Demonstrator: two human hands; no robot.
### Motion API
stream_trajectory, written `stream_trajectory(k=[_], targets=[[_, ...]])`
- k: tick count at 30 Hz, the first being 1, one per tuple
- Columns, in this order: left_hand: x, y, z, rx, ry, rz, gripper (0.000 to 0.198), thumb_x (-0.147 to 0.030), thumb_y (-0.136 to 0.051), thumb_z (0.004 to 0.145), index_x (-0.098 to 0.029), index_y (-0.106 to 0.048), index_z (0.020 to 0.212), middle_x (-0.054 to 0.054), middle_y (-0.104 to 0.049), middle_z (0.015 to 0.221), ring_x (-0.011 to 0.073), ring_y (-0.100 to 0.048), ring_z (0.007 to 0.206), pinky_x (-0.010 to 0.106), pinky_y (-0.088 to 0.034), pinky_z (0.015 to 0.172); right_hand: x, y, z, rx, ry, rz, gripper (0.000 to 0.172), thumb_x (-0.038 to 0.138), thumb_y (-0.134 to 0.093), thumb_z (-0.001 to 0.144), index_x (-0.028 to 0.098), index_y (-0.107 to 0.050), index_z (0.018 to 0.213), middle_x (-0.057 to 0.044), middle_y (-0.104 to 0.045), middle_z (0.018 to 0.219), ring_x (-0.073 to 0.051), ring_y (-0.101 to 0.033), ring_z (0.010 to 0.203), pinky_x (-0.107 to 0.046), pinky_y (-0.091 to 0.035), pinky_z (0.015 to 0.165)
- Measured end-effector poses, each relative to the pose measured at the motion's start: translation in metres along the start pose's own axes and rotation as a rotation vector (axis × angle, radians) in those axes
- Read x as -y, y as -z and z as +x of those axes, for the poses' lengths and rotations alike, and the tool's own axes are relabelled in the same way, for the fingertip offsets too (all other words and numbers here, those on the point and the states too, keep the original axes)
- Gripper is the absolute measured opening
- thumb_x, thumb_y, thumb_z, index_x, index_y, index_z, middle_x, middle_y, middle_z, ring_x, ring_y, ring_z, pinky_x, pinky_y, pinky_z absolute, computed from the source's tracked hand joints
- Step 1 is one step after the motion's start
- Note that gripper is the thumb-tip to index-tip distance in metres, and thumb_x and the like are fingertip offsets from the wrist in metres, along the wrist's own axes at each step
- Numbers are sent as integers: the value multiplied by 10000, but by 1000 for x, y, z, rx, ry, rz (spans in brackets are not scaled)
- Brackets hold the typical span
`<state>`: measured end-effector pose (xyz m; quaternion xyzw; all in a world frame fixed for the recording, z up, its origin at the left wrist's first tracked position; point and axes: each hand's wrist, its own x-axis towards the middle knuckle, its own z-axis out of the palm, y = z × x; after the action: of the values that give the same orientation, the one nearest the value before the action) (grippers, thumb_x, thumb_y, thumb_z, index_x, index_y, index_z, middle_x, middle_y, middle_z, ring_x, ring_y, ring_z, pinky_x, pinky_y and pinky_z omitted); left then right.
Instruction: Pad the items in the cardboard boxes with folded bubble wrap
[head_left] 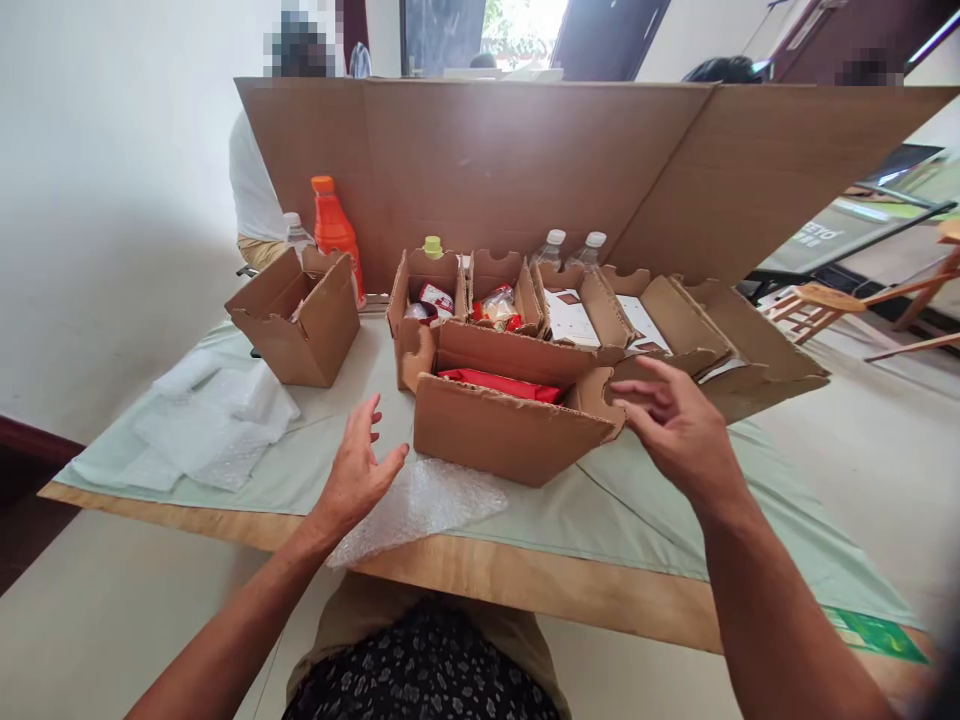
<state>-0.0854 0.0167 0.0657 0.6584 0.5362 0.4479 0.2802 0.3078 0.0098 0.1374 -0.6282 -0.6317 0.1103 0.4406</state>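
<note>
Between my hands stands a low open cardboard box (pixel 510 430), with a red packet (pixel 502 385) lying inside it. My left hand (pixel 364 460) hovers left of this box, fingers apart and holding nothing. On the other side, my right hand (pixel 675 415) is beside the box's right end, its fingers spread and slightly curled, with nothing in them; whether a fingertip touches the cardboard I cannot tell. A sheet of bubble wrap (pixel 427 505) lies in front of the box, near my left hand, partly over the table's front edge.
Behind stand several cardboard compartments (pixel 589 300) with packets and white cards. A separate cardboard box (pixel 322 330), an orange bottle (pixel 335 235) and more bubble wrap (pixel 217 425) are at left. A tall cardboard panel (pixel 487 170) closes the back; a person (pixel 251 180) sits beyond it.
</note>
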Motion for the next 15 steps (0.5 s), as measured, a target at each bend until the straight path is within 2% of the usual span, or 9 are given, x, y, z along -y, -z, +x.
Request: stream_trajectory(k=[1,3,5,7,10,12,15], targets=[[3,-3,2,42,25,-12,722,-366,-675,869,-216,-406,1522,196,-504,1509,323,-598,1314,509,-572,996,-11,-1,-11,25,-24,39,659,478,-689,872,246,-520,1466,-113,-760,1162,-262,-749,977,-436,-624,843],[8,-6,9,102,64,-33,762,-395,-691,856,-218,-395,1535,205,-479,1551,342,-570,1359,529,-549,1031,-28,-4,-33,164,-36,62,740,538,-710,868,247,-478,1507,-151,-705,1323,-288,-729,1096,-465,-621,909],[11,-10,20,135,88,-52,817,-419,-714,827,-215,-379,1544,211,-460,1579,361,-532,1404,546,-525,1060,-37,-12,-49,304,-38,60,731,585,-743,839,242,-541,1453,-161,-673,1388,-312,-712,1136,-488,-615,939],[13,-18,31,185,89,-87,833,-433,-728,801,-204,-392,1529,205,-480,1571,368,-516,1418,554,-501,1088,-40,-26,-55,382,-52,81,667,621,-754,820,231,-623,1345,-157,-706,1333,-328,-715,1111,-496,-616,923],[11,-36,41,284,59,-158,685,-414,-706,810,-186,-494,1421,169,-611,1429,337,-607,1297,515,-519,1066,-39,-53,-51,367,-80,140,560,631,-740,825,213,-683,1194,-137,-756,1209,-327,-716,1077,-478,-611,902],[10,-44,43,291,55,-179,564,-381,-685,812,-181,-558,1324,140,-682,1304,315,-656,1190,489,-548,1016,-38,-69,-45,316,-96,166,534,625,-731,830,204,-686,1154,-128,-762,1173,-317,-714,1056,-462,-604,887],[15,-37,46,300,75,-201,543,-306,-660,771,-195,-592,1298,119,-698,1299,307,-663,1193,482,-552,1023,-41,-83,-44,282,-119,172,557,646,-727,823,197,-674,1149,-129,-763,1125,-311,-711,1005,-451,-599,846]])
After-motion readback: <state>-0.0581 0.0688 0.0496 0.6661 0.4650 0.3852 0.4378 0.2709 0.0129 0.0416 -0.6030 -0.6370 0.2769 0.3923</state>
